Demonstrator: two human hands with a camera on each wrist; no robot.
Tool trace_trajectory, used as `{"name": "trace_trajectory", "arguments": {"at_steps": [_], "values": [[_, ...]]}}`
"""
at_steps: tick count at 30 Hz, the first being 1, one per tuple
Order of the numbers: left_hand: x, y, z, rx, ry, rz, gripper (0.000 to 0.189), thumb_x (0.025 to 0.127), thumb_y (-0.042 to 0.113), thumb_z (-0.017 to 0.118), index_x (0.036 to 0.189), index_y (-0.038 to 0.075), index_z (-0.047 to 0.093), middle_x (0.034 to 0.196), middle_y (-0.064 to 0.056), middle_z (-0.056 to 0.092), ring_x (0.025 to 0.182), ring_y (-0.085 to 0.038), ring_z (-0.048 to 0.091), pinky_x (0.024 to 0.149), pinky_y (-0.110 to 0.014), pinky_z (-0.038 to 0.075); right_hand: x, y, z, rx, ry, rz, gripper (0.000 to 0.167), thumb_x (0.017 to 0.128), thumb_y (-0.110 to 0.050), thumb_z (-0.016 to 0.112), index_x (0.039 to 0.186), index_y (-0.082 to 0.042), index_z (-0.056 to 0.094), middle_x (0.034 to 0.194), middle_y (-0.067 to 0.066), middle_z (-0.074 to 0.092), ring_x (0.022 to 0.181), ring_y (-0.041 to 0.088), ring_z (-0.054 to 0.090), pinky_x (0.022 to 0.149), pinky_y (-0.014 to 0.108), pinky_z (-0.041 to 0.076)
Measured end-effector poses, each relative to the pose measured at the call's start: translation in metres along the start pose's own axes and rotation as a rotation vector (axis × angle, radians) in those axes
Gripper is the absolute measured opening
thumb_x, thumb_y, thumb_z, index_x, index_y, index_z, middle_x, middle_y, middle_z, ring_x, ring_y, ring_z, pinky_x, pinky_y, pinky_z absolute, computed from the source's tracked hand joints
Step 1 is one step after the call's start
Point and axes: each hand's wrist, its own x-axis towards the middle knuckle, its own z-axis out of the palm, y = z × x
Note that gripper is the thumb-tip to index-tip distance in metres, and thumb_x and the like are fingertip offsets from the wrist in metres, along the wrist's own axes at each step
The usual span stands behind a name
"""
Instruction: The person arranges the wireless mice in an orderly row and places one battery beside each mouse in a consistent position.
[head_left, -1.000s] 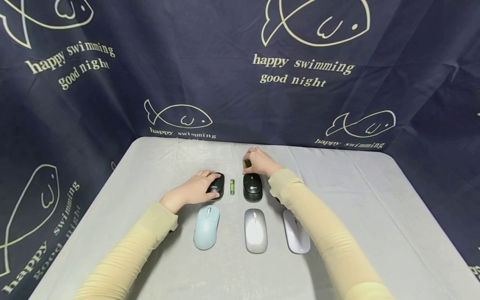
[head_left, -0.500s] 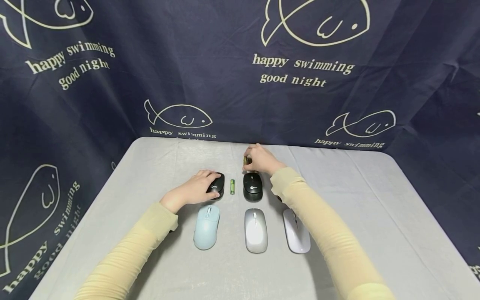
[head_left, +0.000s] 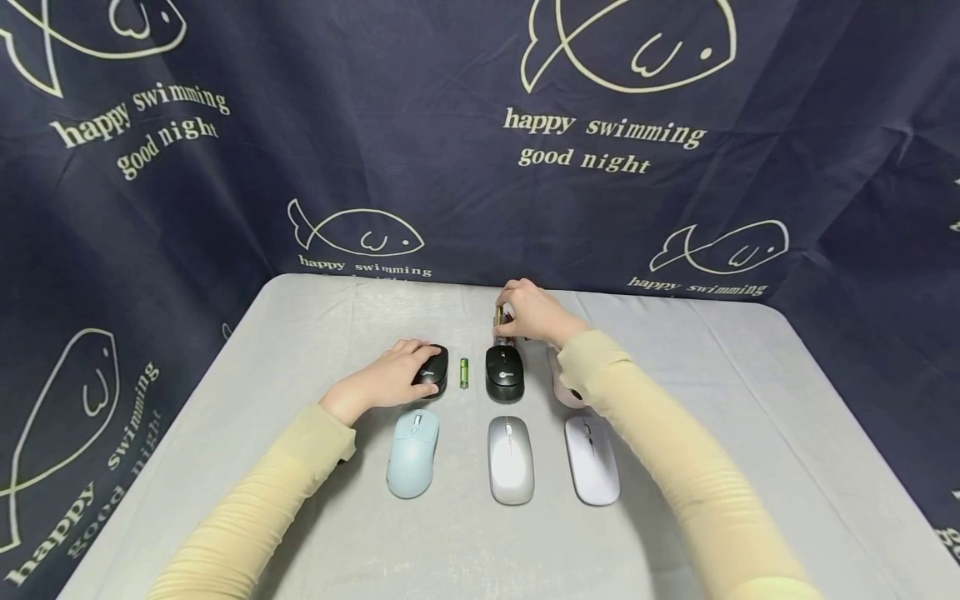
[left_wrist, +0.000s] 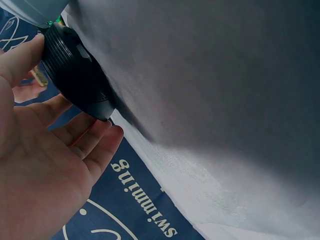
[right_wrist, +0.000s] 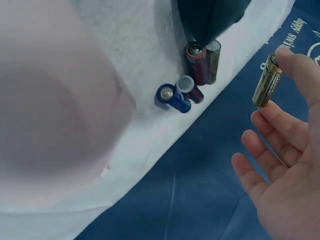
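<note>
My left hand [head_left: 386, 377] grips a black computer mouse [head_left: 437, 373] on the table, thumb on the near side and fingers over the far end. In the left wrist view the thumb and fingertips touch the edges of that mouse [left_wrist: 75, 70]. Between thumb and index finger my right hand [head_left: 542, 315] pinches a gold battery [right_wrist: 267, 82], held nearly upright above the table. Several batteries, including a blue one [right_wrist: 173, 98] and a red one [right_wrist: 199, 64], stand on end behind a second black mouse [head_left: 505, 373]. A green battery [head_left: 463, 373] lies between the two black mice.
Nearer the front, a light blue mouse [head_left: 412, 454], a silver mouse [head_left: 512, 460] and a white mouse [head_left: 592, 460] form a row. A pinkish mouse [head_left: 561, 385] is partly hidden by the right sleeve [head_left: 645, 417]. Dark fish-print cloth [head_left: 465, 167] hangs behind the table's far edge.
My right hand has moved right and slightly away with the gold battery, uncovering the standing batteries and part of the pinkish mouse. My left hand stays on its black mouse.
</note>
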Motion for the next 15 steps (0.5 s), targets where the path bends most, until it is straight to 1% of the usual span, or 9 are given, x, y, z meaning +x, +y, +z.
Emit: {"name": "trace_trajectory", "arguments": {"at_steps": [7,15], "values": [[-0.001,0.000,-0.001,0.001,-0.003,0.000,0.063,0.089,0.033,0.063,0.139,0.001,0.042,0.139,-0.023,0.042,0.128,-0.037,0.037,0.105,-0.052,0.032,-0.011,0.002,-0.010,0.006,0.027,-0.016,0.047,0.075,-0.034,0.077,0.109,-0.003,0.068,0.118,0.011,0.059,0.114,0.030,0.051,0.096,0.043,0.043],[-0.001,0.000,-0.001,0.008,-0.004,0.002,0.063,0.089,0.033,0.062,0.139,0.001,0.042,0.139,-0.023,0.042,0.128,-0.037,0.038,0.104,-0.052,0.033,-0.026,0.004,-0.021,0.018,0.049,-0.025,0.047,0.075,-0.034,0.077,0.110,-0.004,0.067,0.115,0.010,0.059,0.111,0.028,0.051,0.094,0.042,0.044]]}}
